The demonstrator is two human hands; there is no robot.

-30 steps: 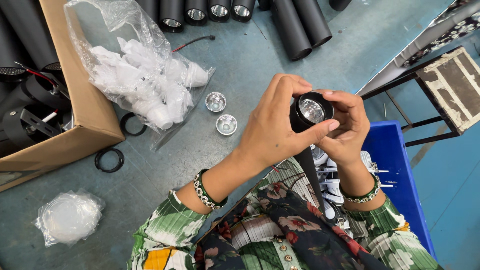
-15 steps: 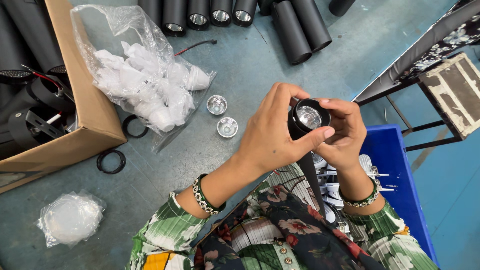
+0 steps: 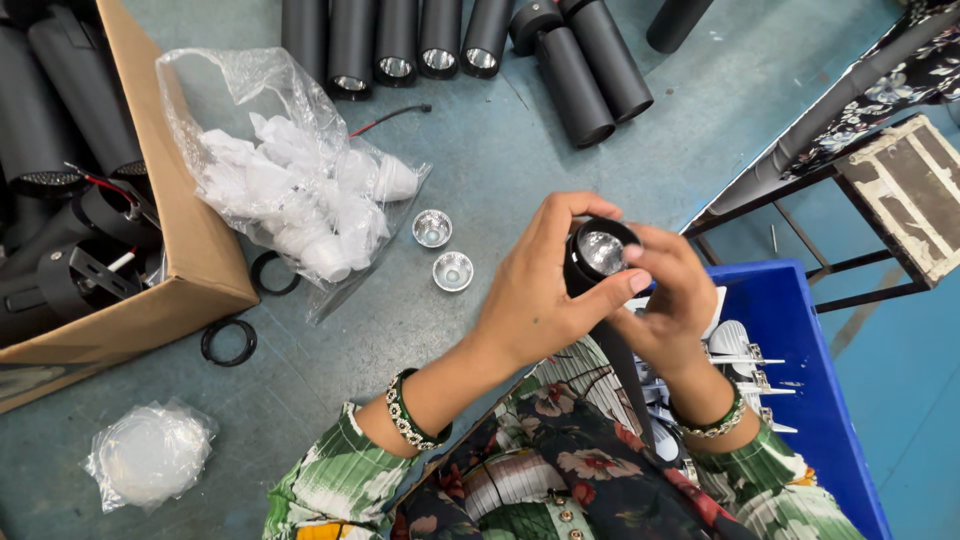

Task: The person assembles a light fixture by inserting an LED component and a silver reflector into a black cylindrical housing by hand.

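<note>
The black cylindrical lamp housing [image 3: 598,262] is being held above the lap, beside the blue bin's [image 3: 800,330] left edge. It is being gripped by the left hand [image 3: 530,300] and pinched by the right hand [image 3: 672,300]. The reflector could be seated crooked if pressed unevenly.
</note>
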